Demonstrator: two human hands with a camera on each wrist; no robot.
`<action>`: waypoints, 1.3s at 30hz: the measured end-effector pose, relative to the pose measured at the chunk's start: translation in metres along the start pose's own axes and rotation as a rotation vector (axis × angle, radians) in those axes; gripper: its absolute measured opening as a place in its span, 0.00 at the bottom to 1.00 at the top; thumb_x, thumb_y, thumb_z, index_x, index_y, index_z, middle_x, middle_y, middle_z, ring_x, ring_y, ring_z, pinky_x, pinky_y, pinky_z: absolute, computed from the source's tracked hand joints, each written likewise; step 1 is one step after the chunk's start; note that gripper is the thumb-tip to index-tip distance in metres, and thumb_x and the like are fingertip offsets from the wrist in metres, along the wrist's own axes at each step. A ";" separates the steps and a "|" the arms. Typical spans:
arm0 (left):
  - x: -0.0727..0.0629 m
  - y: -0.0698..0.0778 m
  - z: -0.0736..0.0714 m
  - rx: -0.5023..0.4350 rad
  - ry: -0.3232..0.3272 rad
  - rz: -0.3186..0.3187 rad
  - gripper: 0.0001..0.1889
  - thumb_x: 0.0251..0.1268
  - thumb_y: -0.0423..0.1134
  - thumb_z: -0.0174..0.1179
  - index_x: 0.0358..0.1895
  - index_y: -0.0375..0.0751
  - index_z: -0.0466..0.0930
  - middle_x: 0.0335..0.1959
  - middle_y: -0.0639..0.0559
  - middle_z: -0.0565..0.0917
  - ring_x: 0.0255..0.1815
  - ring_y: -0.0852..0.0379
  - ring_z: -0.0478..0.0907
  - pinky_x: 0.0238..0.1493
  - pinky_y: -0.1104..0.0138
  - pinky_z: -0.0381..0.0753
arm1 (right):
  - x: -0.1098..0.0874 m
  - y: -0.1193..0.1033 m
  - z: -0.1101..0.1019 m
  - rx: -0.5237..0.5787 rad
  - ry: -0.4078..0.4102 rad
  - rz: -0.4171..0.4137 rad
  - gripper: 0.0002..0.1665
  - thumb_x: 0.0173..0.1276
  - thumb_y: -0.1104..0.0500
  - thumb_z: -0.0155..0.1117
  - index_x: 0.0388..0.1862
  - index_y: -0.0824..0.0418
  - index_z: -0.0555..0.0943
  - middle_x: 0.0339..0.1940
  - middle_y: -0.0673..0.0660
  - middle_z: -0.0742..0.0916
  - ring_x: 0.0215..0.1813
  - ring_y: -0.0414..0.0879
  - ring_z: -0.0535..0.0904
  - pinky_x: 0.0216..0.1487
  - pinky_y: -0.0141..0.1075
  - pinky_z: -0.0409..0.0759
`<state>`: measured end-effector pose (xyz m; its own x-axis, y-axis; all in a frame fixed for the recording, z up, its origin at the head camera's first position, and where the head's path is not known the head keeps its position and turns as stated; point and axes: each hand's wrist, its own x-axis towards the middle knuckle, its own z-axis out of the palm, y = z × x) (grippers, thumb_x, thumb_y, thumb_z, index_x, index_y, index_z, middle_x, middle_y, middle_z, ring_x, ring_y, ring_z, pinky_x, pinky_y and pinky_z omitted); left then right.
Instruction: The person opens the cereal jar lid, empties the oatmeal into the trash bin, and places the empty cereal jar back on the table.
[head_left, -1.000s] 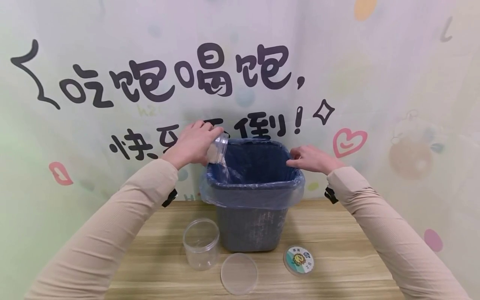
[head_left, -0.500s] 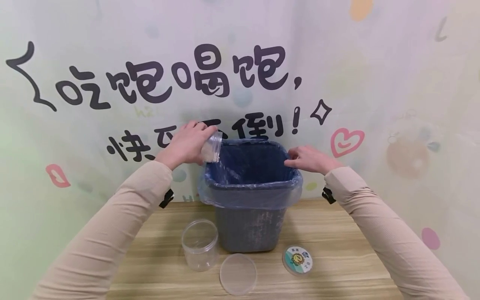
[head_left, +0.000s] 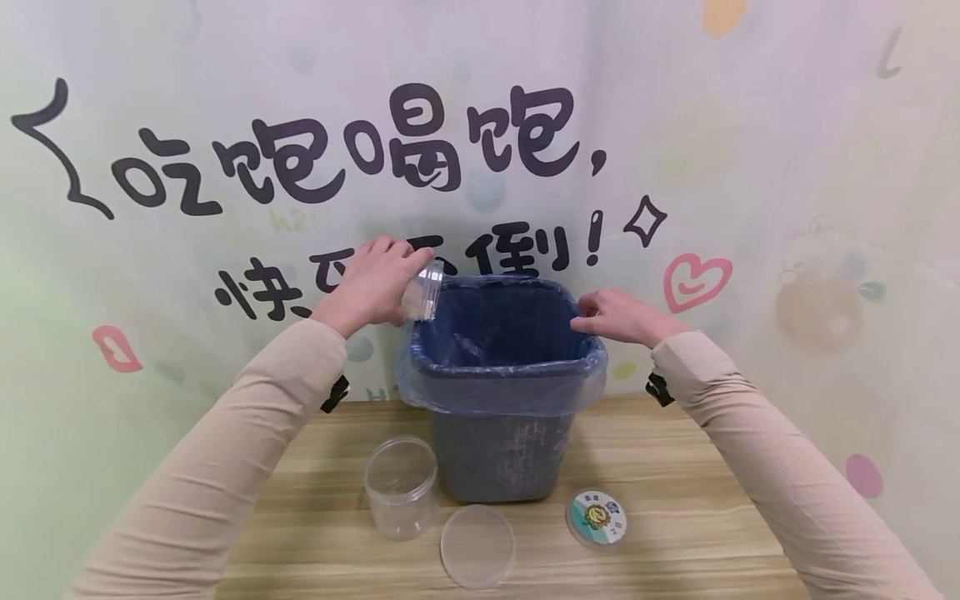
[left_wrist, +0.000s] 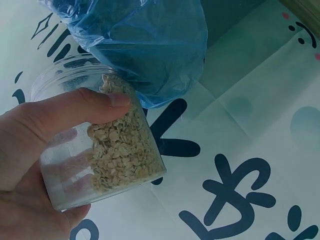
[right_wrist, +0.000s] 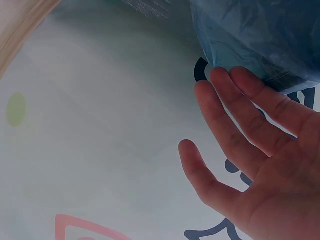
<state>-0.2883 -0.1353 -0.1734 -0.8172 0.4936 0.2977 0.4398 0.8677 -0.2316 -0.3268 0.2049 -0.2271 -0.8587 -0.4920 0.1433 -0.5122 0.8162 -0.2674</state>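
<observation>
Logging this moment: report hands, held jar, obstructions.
Left hand gripping tilted jar, flakes inside. Right hand touching liner. Mouth at bin rim; no obstruction seen.

a transparent jar [head_left: 402,500], plain lid [head_left: 477,547] and printed lid [head_left: 597,518] rest on the table [head_left: 675,483]. black lettering [head_left: 450,162] marks the backdrop [head_left: 690,100].

The person is wearing long beige sleeves; the left sleeve [head_left: 217,458] and right sleeve [head_left: 791,458] are showing fine ribbing and wrinkling into soft crosswise folds. At the far ends, a left cuff [head_left: 306,354] and right cuff [head_left: 693,367] are forming broader bands. Small black pieces [head_left: 660,389] are peeking from under both wrists, their details staying too small to tell.
</observation>
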 end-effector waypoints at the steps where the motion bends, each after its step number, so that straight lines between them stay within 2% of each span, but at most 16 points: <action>1: 0.000 0.001 0.000 0.008 -0.002 0.001 0.49 0.36 0.35 0.78 0.69 0.40 0.64 0.57 0.37 0.72 0.62 0.35 0.62 0.64 0.44 0.60 | 0.000 0.000 0.000 -0.001 0.002 -0.005 0.12 0.66 0.55 0.56 0.27 0.62 0.77 0.20 0.52 0.76 0.25 0.47 0.70 0.28 0.38 0.67; 8: 0.001 0.004 -0.001 0.049 -0.014 0.007 0.47 0.39 0.36 0.77 0.69 0.42 0.64 0.57 0.38 0.72 0.62 0.36 0.62 0.64 0.45 0.60 | -0.001 0.001 0.001 -0.012 0.021 -0.024 0.12 0.65 0.55 0.57 0.25 0.60 0.75 0.18 0.51 0.74 0.23 0.45 0.68 0.27 0.37 0.65; 17: 0.005 0.004 -0.001 0.059 -0.014 0.013 0.47 0.35 0.36 0.77 0.67 0.43 0.65 0.55 0.39 0.73 0.61 0.36 0.63 0.63 0.46 0.61 | -0.001 0.001 0.001 -0.006 0.026 -0.024 0.12 0.65 0.56 0.58 0.24 0.60 0.75 0.18 0.51 0.75 0.23 0.46 0.69 0.27 0.37 0.65; 30: 0.011 0.005 -0.007 0.073 -0.084 0.004 0.45 0.38 0.34 0.74 0.67 0.44 0.65 0.56 0.39 0.73 0.60 0.37 0.64 0.62 0.46 0.63 | -0.002 -0.001 -0.001 -0.014 0.018 -0.013 0.13 0.65 0.55 0.57 0.23 0.60 0.74 0.18 0.51 0.74 0.22 0.45 0.68 0.27 0.37 0.64; 39: 0.012 0.005 -0.007 0.079 -0.095 -0.003 0.45 0.38 0.34 0.74 0.67 0.44 0.65 0.56 0.38 0.72 0.61 0.37 0.63 0.63 0.46 0.62 | -0.002 -0.002 0.000 -0.009 0.026 -0.009 0.13 0.65 0.55 0.57 0.23 0.60 0.74 0.18 0.51 0.74 0.22 0.45 0.68 0.27 0.37 0.65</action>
<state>-0.2929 -0.1251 -0.1643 -0.8515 0.4803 0.2105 0.4100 0.8600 -0.3039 -0.3242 0.2042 -0.2267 -0.8543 -0.4912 0.1699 -0.5196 0.8148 -0.2573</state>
